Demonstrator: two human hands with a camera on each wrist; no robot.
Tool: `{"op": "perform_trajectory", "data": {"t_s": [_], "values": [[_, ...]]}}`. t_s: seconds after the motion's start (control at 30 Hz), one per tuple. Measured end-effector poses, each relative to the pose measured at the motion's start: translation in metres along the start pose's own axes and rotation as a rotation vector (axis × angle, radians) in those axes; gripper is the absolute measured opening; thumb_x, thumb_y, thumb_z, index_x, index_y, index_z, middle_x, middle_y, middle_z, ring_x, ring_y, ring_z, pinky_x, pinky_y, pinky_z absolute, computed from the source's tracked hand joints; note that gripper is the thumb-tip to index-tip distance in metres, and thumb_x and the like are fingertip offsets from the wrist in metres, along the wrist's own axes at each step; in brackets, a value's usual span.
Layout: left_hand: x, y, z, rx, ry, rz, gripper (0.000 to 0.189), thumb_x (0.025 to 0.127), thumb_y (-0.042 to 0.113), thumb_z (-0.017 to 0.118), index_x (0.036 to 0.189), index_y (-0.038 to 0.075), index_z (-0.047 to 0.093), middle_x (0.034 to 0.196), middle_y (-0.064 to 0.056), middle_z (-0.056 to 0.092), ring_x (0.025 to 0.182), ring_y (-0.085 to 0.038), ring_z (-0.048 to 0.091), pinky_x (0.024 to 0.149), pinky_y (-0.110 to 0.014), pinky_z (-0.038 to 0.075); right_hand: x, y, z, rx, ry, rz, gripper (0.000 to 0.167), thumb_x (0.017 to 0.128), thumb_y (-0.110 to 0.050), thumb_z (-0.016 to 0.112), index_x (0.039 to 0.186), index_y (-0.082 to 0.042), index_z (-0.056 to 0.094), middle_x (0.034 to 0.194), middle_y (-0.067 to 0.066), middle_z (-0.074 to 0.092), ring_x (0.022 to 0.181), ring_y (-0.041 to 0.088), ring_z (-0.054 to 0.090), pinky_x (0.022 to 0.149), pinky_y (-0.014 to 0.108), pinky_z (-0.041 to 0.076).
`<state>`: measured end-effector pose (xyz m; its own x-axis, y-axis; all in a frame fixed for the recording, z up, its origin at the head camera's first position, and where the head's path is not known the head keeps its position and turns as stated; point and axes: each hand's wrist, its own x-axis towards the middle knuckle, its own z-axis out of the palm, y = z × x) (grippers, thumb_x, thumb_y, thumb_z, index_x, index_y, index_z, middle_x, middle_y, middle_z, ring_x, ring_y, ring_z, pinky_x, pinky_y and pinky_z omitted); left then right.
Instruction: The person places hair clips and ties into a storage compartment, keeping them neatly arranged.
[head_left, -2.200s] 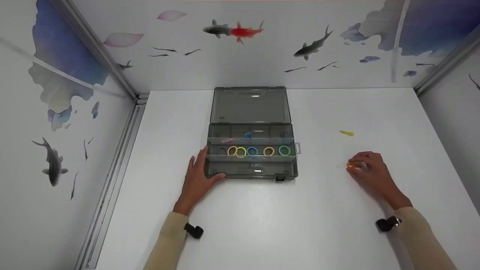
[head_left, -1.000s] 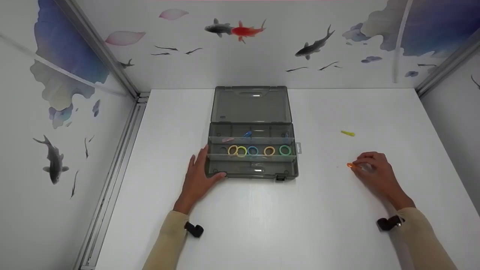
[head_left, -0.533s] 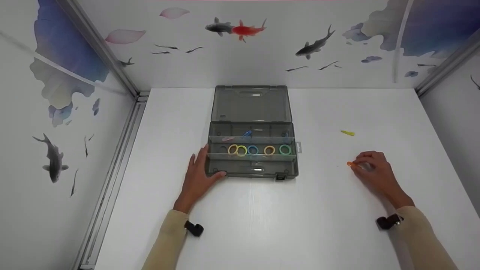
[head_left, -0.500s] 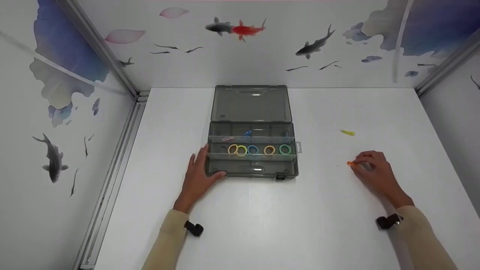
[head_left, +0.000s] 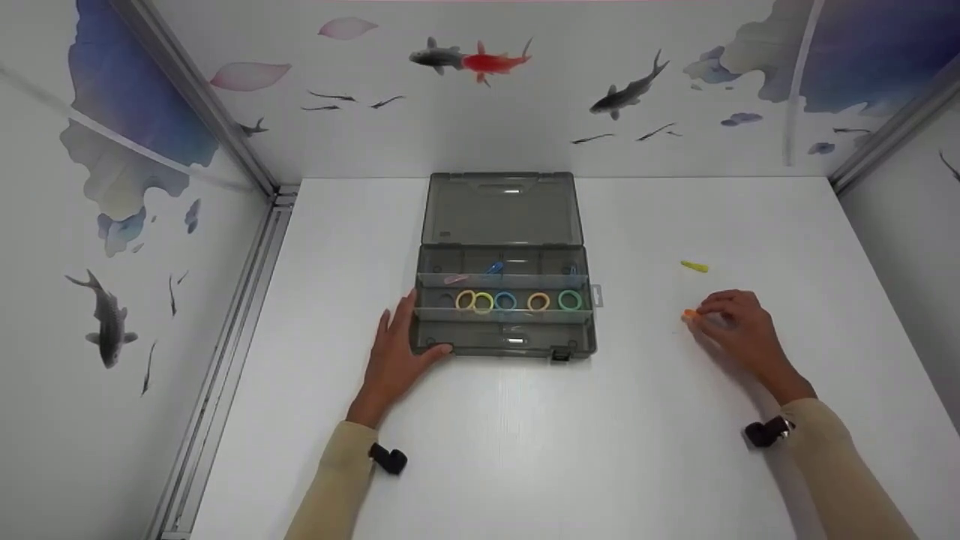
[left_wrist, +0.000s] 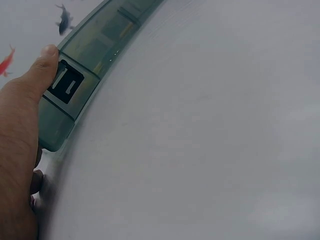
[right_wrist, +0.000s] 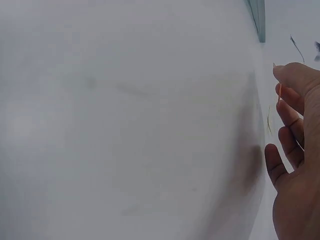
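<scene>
In the head view my right hand [head_left: 739,330] pinches a small orange hair clip [head_left: 688,316] between thumb and fingertips, over the right part of the table. The clip shows edge-on as a thin orange strip [right_wrist: 279,95] in the right wrist view. Beyond this hand lies a yellow hair clip [head_left: 694,266]. My left hand [head_left: 394,361] rests against the front left corner of a grey see-through compartment box [head_left: 502,349], thumb [left_wrist: 45,65] on its front edge and extended fingers along its left side. The box's lid [head_left: 502,210] is raised back.
The middle row holds several coloured rings, among them a green ring [head_left: 570,300] and a blue ring [head_left: 505,301]. Hair clips lie in the back row, including a blue clip [head_left: 493,267] and a pink clip [head_left: 455,278]. A white wall [head_left: 517,142] stands behind the table.
My right hand has moved slightly forward and left with the orange hair clip, closer to the yellow one. The left hand and the box stay where they were.
</scene>
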<state>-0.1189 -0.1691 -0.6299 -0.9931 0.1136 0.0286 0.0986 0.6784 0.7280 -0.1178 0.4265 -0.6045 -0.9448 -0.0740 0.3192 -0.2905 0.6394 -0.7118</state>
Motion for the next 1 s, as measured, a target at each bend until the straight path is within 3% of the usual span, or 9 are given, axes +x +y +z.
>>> {"op": "perform_trajectory", "data": {"t_s": [0.3, 0.63, 1.0], "values": [[0.000, -0.002, 0.001, 0.017, -0.001, -0.011, 0.119, 0.088, 0.078, 0.077, 0.179, 0.034, 0.014, 0.183, -0.010, 0.022, 0.168, -0.047, 0.010, 0.129, -0.072, 0.024, 0.026, -0.013, 0.018, 0.053, -0.014, -0.144, 0.021, 0.084, 0.014, 0.089, 0.100, 0.001, 0.082, 0.114, 0.019, 0.071, 0.115, 0.012, 0.054, 0.091, 0.020, 0.048], [0.001, -0.001, 0.001, 0.025, 0.007, 0.013, 0.119, 0.089, 0.077, 0.078, 0.179, 0.031, 0.015, 0.183, -0.011, 0.024, 0.168, -0.047, 0.012, 0.130, -0.069, 0.024, 0.055, -0.036, 0.041, 0.042, -0.106, -0.114, 0.014, 0.091, 0.004, 0.088, 0.100, -0.004, 0.083, 0.118, 0.013, 0.070, 0.121, 0.015, 0.053, 0.095, 0.026, 0.050], [-0.001, 0.001, 0.000, -0.011, -0.001, -0.001, 0.118, 0.089, 0.075, 0.079, 0.179, 0.035, 0.014, 0.183, -0.005, 0.023, 0.169, -0.046, 0.009, 0.130, -0.070, 0.024, 0.082, -0.057, 0.067, 0.079, -0.149, -0.203, 0.012, 0.091, 0.001, 0.089, 0.100, -0.006, 0.083, 0.114, 0.013, 0.070, 0.115, 0.022, 0.054, 0.100, 0.025, 0.042]]}}
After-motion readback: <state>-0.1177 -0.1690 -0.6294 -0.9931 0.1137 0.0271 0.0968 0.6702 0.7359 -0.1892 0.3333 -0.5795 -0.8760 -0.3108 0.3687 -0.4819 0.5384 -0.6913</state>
